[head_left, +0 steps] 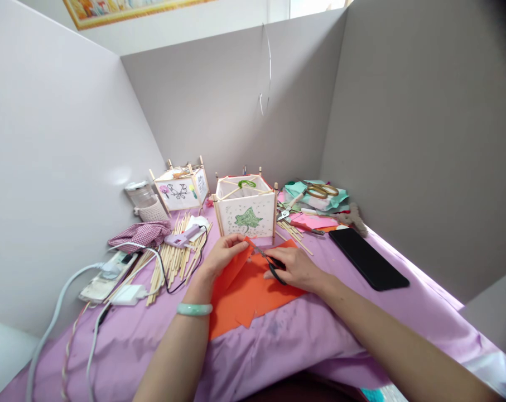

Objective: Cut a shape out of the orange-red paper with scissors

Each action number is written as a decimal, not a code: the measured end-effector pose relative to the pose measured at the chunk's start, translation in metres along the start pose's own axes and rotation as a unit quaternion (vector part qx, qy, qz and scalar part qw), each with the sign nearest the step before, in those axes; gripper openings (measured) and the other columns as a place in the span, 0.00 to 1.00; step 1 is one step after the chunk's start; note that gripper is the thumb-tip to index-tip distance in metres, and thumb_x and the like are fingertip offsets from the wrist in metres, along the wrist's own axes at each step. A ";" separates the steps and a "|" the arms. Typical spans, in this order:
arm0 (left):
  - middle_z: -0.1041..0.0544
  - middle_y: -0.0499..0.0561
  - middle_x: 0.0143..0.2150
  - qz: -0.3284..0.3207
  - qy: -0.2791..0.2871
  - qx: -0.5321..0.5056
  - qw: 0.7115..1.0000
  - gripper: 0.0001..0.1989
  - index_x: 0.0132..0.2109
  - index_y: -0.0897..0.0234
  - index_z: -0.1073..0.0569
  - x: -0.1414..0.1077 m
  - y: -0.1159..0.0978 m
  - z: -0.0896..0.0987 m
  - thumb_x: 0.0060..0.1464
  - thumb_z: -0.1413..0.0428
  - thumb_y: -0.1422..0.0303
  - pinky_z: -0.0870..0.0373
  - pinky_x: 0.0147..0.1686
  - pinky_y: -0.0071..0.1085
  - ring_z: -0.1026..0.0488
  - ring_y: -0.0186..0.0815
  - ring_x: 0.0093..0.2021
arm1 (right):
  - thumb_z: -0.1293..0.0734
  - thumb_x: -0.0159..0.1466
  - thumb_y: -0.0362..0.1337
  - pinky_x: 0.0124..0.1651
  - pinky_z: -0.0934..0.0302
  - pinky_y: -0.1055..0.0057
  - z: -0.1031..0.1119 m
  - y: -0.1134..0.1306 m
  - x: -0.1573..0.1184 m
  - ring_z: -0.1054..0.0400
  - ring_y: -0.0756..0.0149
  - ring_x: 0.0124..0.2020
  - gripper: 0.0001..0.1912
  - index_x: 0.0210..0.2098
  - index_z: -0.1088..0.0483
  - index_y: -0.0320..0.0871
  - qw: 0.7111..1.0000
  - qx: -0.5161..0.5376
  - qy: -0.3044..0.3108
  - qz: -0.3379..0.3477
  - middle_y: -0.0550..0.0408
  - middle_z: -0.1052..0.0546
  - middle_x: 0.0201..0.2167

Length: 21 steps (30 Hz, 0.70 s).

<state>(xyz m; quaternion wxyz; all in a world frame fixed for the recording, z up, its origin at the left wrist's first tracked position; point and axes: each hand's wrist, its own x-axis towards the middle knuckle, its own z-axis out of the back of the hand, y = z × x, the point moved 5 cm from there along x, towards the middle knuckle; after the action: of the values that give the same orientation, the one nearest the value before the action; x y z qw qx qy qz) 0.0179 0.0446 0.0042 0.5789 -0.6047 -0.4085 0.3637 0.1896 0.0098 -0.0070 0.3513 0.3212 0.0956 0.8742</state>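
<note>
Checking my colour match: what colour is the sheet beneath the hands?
The sheet is bright orange, showing best in the head view.

Left fingers (236,239) pinching orange paper (256,298), right fingers (279,254) holding black scissors (276,263), leaf-painted lantern (248,218) behind

Both forearms (177,343) are extended forward and angled inward. The left hand (224,257) is closed in a fingertip pinch; the right hand (295,267) is curled near it, its back turned upward.

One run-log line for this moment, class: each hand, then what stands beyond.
left hand: pinches orange material | right hand: holds black-handled scissors, blades by material | beyond: leaf-decorated box
</note>
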 end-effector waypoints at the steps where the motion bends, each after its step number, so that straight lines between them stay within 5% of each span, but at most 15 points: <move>1: 0.23 0.52 0.30 0.001 0.002 -0.001 1.000 0.13 0.34 0.68 0.29 0.000 0.000 0.000 0.45 0.39 0.63 0.32 0.31 0.28 0.27 0.33 0.28 | 0.34 0.57 0.52 0.39 0.40 0.71 0.000 0.000 0.000 0.30 0.63 0.36 0.25 0.47 0.31 0.42 1.000 0.000 0.000 -0.001 0.50 0.24 0.38; 21: 0.24 0.51 0.30 -0.008 0.020 0.018 1.000 0.13 0.34 0.69 0.28 0.003 0.004 0.001 0.45 0.39 0.63 0.33 0.32 0.28 0.27 0.32 0.27 | 0.35 0.57 0.52 0.39 0.40 0.71 -0.002 -0.001 0.000 0.30 0.63 0.37 0.25 0.47 0.31 0.41 1.000 -0.001 0.003 -0.003 0.49 0.24 0.38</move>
<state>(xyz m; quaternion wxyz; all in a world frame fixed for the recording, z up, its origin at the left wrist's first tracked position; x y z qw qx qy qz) 0.0186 0.0475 0.0006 0.6005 -0.5979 -0.3957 0.3541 0.1892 0.0105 -0.0090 0.3539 0.3180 0.0963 0.8743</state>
